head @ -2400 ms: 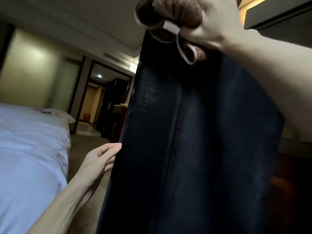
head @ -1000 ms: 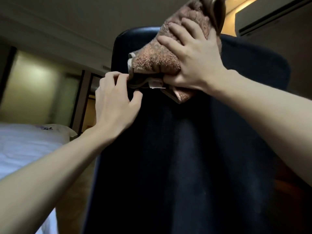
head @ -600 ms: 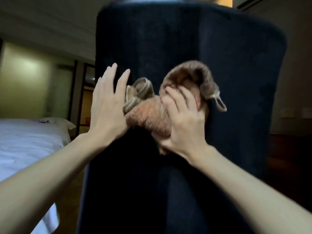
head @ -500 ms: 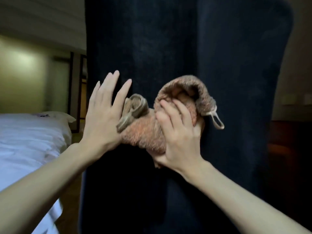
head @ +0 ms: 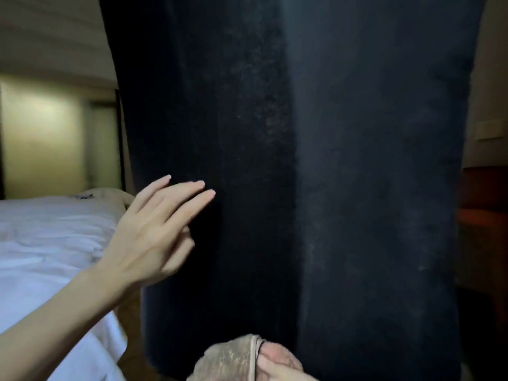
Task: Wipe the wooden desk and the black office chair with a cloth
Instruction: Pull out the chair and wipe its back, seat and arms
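Wiped down the chair (head: 343, 188) from top edge to low on its back.
Gripping the cloth (head: 228, 358) low against it in the right hand (head: 277, 367); left hand (head: 154, 232) now off the cloth, fingers straight, at the chair's left side. Worktop unseen.

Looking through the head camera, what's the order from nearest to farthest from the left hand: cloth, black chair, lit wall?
1. chair: just right of the left hand, at its fingertips.
2. cloth: lower down, at the bottom edge, in the right hand's grip.
3. lit wall: far back on the left, beyond the bed.
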